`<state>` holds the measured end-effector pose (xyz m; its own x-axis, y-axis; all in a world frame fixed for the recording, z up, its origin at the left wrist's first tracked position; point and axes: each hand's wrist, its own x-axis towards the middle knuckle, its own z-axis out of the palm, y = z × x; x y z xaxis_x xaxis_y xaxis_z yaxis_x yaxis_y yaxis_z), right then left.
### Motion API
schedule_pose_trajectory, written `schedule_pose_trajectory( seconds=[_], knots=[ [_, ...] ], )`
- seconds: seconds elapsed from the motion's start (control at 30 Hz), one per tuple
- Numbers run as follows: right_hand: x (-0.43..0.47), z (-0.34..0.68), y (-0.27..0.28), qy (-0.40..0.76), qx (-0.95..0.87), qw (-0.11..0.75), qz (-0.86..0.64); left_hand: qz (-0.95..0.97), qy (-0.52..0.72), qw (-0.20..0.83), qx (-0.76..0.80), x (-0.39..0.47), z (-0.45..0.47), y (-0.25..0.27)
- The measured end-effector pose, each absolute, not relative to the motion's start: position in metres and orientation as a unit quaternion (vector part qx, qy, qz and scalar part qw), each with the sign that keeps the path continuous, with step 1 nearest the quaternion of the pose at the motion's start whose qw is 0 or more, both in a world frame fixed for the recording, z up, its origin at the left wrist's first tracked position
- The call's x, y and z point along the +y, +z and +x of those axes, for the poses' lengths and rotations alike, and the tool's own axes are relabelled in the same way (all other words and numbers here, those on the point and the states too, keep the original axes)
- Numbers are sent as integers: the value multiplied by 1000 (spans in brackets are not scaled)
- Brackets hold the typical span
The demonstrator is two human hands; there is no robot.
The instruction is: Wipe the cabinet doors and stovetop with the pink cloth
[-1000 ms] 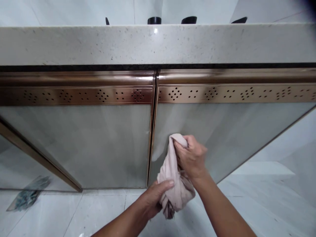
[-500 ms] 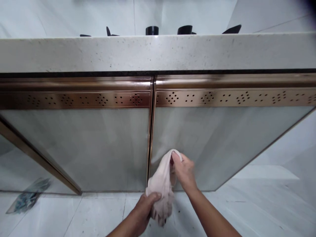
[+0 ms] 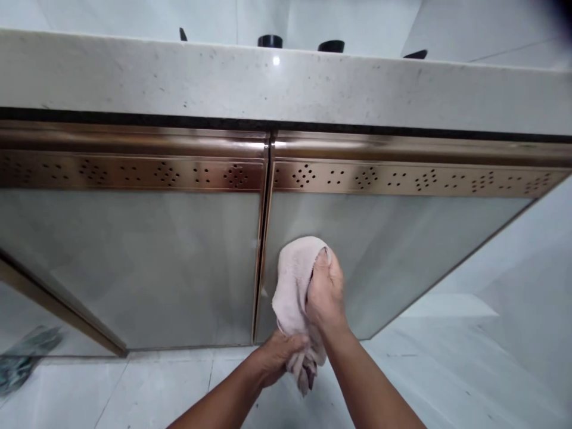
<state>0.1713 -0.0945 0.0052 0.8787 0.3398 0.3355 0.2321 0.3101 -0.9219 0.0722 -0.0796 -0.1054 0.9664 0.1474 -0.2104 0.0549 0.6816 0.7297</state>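
Note:
A pale pinkish cloth (image 3: pixel 295 280) is bunched between my two hands, in front of the right cabinet door (image 3: pixel 384 256). My right hand (image 3: pixel 327 292) grips its upper part, fingers partly hidden in the folds. Lower down, my left hand (image 3: pixel 281 354) closes on the gathered cloth with the thumb across it, and crumpled ends hang below. Whether the cloth touches the door panel I cannot tell.
Beside it is the left cabinet door (image 3: pixel 179 268), with a copper-coloured perforated strip along its top. A pale stone countertop (image 3: pixel 223 77) juts out above, with black knobs (image 3: pixel 270 41) behind its edge. A bag-like bundle (image 3: pixel 27 357) lies on the tiled floor (image 3: pixel 156 387) at left.
My right hand has moved up and closed further into the cloth, which now bulges rounder over it. My left hand has shifted slightly up and right. The view has tilted a little.

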Motion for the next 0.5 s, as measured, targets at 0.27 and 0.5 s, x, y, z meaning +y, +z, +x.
schedule_pose_trajectory(
  seconds=[0.27,0.5],
  knots=[
    [-113,193,-3,-42,-117,835,-535,448,36,874,182,-85,67,-107],
    [-139,276,-20,-351,-103,667,-649,432,16,887,159,-107,89,-102]
  ],
)
